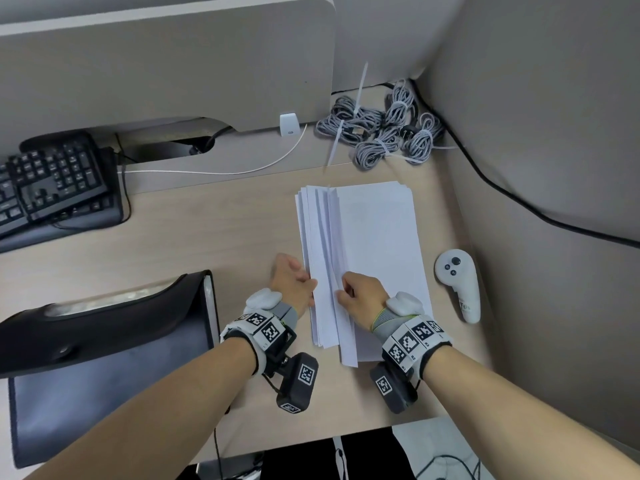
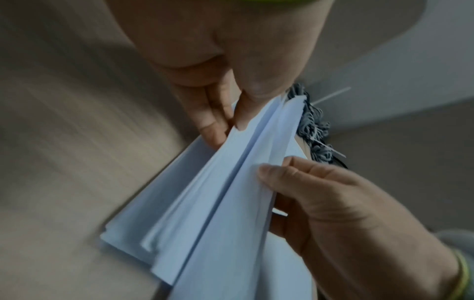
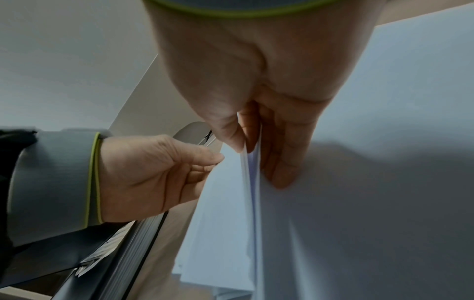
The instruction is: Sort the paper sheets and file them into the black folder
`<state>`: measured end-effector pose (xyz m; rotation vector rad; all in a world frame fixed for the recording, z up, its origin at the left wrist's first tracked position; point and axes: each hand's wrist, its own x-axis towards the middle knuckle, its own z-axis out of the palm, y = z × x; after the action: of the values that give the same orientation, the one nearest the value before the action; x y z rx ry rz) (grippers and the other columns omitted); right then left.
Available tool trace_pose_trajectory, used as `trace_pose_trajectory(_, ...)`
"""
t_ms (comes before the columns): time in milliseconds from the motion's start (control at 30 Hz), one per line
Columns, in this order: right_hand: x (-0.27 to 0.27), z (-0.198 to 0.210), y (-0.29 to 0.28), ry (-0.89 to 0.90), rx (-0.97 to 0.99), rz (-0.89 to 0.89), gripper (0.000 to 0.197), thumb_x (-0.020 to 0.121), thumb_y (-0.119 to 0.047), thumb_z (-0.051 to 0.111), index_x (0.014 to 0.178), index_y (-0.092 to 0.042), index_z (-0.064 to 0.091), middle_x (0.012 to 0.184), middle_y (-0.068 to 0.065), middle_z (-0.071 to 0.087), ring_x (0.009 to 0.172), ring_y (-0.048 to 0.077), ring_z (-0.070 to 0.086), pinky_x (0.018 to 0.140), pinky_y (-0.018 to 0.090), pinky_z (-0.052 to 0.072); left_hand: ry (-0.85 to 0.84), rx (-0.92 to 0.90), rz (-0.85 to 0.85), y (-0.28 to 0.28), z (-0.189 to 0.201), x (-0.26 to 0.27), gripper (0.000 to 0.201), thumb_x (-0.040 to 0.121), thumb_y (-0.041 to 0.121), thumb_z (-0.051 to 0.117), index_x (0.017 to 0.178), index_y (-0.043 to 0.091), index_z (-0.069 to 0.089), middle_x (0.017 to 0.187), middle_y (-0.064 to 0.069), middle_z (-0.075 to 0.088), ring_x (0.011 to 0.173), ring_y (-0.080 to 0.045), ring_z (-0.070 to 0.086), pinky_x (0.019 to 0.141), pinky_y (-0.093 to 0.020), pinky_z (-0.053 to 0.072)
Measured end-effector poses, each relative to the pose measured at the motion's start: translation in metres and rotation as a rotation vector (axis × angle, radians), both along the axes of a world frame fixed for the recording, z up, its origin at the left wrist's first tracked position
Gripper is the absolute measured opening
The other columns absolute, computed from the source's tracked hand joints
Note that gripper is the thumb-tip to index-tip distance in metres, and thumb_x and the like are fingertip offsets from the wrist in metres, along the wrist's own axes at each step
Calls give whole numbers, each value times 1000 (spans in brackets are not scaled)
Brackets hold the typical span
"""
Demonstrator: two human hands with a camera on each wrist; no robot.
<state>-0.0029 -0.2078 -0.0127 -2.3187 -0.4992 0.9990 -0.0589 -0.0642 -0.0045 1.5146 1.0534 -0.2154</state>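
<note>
At the lower left of the head view the black folder (image 1: 104, 341) lies on the tabletop (image 1: 207, 237), its flap thrown back and its mouth open towards the paper. Just right of it, near the middle of the frame, the left hand (image 1: 291, 282) pinches the left edge of the paper sheets (image 1: 374, 237) between thumb and fingers. The sheets lie in a fanned stack at centre right, their left edges stepped and slightly lifted. The right hand (image 1: 363, 296) is clamped on a few upper sheets, thumb on one face and fingers behind, as the right wrist view shows.

The paper looks light, limp and slick, so I expect loose sheets to slide over one another and sag if held by one corner. A better hold, to my eye, is both long edges after squaring the stack. Pinching hard may crease it. At the far right a white controller (image 1: 457, 285) lies beside the stack.
</note>
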Motion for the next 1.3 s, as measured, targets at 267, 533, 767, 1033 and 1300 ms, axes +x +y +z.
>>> trace_pose_trajectory(267, 2, -1, -5, 25, 38, -14, 26, 91, -20, 54, 69, -20, 39, 63, -3, 45, 59, 17, 41, 55, 27, 35, 17, -1, -119, 7, -4, 2, 29, 84, -8, 57, 81, 19, 46, 81, -10, 53, 63, -28, 61, 61, -55, 58)
trace_pose_trajectory(533, 2, 3, -3, 16, 57, 11, 22, 93, -20, 53, 74, -15, 42, 64, -1, 46, 59, 18, 40, 58, 29, 35, 7, -56, -41, 5, -5, 0, 21, 88, -9, 57, 80, 10, 52, 71, -10, 53, 60, -22, 55, 53, -34, 59)
trace_pose_trajectory(767, 1, 8, -6, 25, 89, -36, 13, 92, -16, 53, 89, -15, 40, 69, 1, 50, 57, 16, 43, 55, 27, 38, 18, -124, 30, 4, -7, -3, 19, 86, -8, 59, 77, 9, 57, 77, -16, 60, 68, -28, 61, 64, -42, 61)
trace_pose_trajectory(1033, 0, 11, -7, -44, 117, 59, 19, 85, 2, 41, 90, -16, 38, 68, 4, 47, 55, 18, 38, 53, 29, 35, 21, -234, 148, 2, 0, -5, 17, 85, -4, 65, 89, 8, 54, 96, -20, 66, 78, -32, 67, 69, -43, 60)
trace_pose_trajectory(1300, -2, 5, -5, -34, 115, 47, 30, 86, 3, 40, 107, -14, 54, 68, -10, 43, 58, 2, 39, 58, 19, 35, -8, -430, 166, 0, 13, -6, 17, 90, -4, 60, 107, -1, 58, 95, -21, 67, 75, -24, 68, 57, -29, 60)
